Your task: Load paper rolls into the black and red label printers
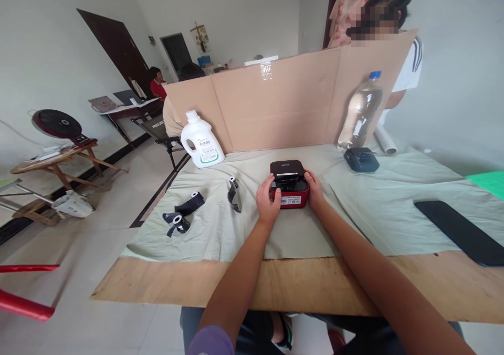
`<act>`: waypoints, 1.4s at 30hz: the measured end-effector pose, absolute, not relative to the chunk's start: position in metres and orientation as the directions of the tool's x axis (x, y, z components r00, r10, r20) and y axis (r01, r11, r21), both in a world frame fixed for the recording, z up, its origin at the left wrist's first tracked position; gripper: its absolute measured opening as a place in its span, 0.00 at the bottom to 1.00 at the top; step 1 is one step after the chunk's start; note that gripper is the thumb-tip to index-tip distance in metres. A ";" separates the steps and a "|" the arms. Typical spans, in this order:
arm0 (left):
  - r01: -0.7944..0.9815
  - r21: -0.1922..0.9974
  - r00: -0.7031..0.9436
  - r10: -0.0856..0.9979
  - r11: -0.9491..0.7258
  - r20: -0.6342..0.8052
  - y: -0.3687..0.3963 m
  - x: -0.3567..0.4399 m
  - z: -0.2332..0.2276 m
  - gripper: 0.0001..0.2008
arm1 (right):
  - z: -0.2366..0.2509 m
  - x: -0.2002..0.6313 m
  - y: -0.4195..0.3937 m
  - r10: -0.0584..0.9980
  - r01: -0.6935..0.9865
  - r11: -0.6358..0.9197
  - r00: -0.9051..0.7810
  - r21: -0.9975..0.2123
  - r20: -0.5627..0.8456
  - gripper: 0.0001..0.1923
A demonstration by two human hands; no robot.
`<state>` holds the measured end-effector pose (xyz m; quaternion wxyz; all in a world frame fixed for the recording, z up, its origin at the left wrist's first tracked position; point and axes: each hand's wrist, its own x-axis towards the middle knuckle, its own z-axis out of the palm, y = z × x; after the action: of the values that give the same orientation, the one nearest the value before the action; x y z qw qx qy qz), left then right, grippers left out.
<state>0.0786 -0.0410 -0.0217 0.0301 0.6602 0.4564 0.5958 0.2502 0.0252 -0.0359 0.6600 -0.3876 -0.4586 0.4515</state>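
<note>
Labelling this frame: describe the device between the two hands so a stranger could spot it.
Start at the cardboard screen standing across the back of the cloth-covered table. In front of its middle sits a small red box with a black lid, the left hand and right hand on its sides. The other small device, by the clear bottle, is all dark and untouched.
</note>
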 end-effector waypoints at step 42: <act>0.940 0.194 -0.288 0.958 0.281 0.007 0.009 -0.088 0.045 0.18 | -0.035 0.250 0.026 0.941 -0.294 0.337 0.129 -0.894 0.312 0.24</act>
<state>-0.0885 0.0094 0.0454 0.0553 0.5941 0.7985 0.0802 0.2501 0.0259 -0.0350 0.6684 -0.3433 -0.4710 0.4620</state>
